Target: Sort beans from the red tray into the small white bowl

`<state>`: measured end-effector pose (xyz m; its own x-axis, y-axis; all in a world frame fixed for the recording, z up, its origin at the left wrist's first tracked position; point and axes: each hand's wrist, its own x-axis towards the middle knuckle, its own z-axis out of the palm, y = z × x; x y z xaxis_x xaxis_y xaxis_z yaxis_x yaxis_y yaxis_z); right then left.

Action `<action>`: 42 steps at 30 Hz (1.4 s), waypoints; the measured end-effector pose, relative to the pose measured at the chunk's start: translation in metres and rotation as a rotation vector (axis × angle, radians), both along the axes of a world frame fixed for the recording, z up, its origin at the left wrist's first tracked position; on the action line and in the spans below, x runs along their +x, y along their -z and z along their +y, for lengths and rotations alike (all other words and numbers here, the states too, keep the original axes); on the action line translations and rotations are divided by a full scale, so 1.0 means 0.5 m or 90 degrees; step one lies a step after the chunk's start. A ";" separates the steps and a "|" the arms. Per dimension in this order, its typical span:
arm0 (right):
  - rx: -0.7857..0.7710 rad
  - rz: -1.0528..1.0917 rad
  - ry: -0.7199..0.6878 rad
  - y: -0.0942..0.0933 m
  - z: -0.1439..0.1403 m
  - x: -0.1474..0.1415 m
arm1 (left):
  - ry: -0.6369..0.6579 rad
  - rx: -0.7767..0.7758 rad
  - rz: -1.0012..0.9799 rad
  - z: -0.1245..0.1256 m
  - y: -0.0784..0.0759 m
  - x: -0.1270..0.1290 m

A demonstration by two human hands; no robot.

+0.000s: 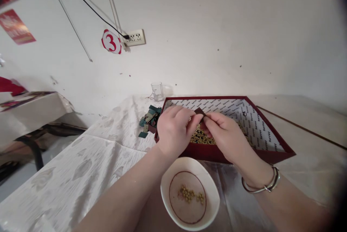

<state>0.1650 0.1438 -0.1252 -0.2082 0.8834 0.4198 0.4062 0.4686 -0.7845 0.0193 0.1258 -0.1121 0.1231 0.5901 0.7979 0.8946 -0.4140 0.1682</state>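
My left hand (175,127) and my right hand (227,134) meet above a dark red box (208,152). Between their fingertips they pinch a small dark brown card (200,112), partly covered by the fingers. Many small gold beads (202,138) lie in the box, whose inner walls are white with printed lettering. Below my wrists stands a white bowl (215,203) with a dark ring inside. Several gold beads (187,193) rest on its bottom. A metal bangle (275,179) circles my right wrist.
A pile of small green and brown cards (150,118) lies left of the box. Behind it stands a clear glass mug (157,91). A patterned cloth (89,170) covers the table. A power strip (135,38) with a plugged-in black cord is on the wall.
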 end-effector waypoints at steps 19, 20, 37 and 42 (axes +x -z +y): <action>0.061 -0.007 -0.049 -0.012 0.000 -0.007 | 0.083 0.142 0.006 0.017 0.021 0.002; 0.063 -0.004 -0.050 -0.012 0.000 -0.006 | 0.087 0.146 0.007 0.018 0.021 0.002; 0.070 0.039 -0.066 -0.014 0.003 -0.001 | 0.126 0.161 -0.004 0.023 0.026 0.000; 0.063 0.049 -0.077 -0.009 0.005 -0.001 | 0.111 0.135 -0.032 0.024 0.023 0.001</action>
<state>0.1647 0.1461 -0.1208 -0.2747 0.8077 0.5217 0.2829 0.5864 -0.7590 0.0197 0.1377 -0.1236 0.1648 0.3825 0.9092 0.7993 -0.5919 0.1041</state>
